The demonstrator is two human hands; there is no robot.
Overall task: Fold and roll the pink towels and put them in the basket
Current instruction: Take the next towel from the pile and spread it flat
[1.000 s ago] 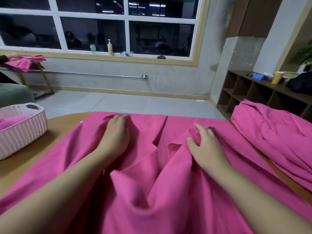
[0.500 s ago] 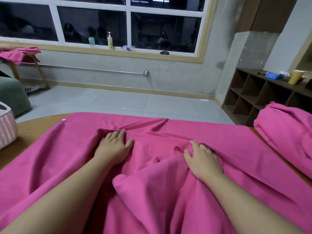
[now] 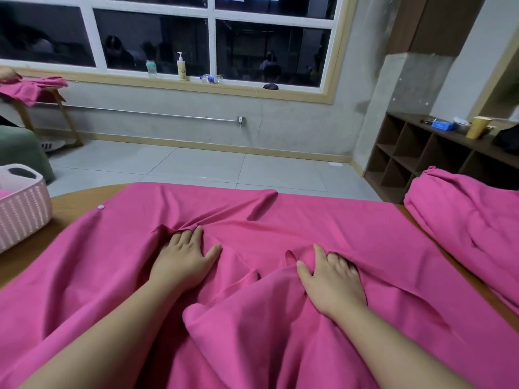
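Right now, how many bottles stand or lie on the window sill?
3. A small bottle with a teal cap stands at the left, a pump bottle stands beside it, and a clear plastic bottle lies on its side further right. None seems hidden.

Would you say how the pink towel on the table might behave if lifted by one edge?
The towel is likely floppy: it bunches into ridges around the left hand and right hand. It probably drapes and sags, so lifting one edge would trail the rest.
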